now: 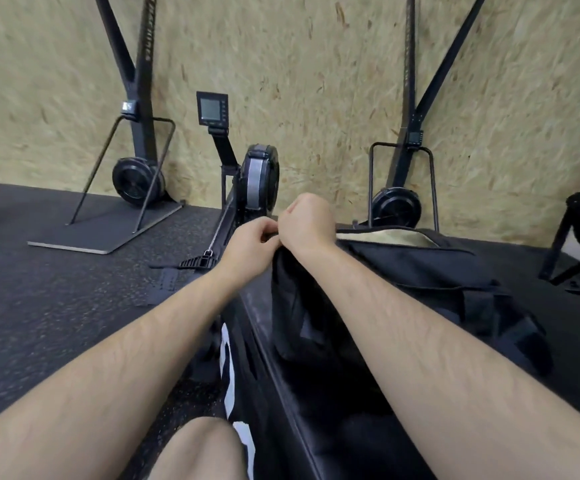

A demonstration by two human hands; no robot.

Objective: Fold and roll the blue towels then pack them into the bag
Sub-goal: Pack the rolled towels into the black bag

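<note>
No text could be read: the white lettering [227, 365] on the black rail [264, 344] was cut off, the monitor [211, 109] blurred.

Both bare forearms stretch forward and converge. The left hand [250, 245] and right hand [305, 221] touch, fingers curled, pinching the bag [402, 271] at its near end.

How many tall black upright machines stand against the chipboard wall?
2: the left tall black upright machine, the right tall black upright machine. Others may be hidden outside the frame.
</note>
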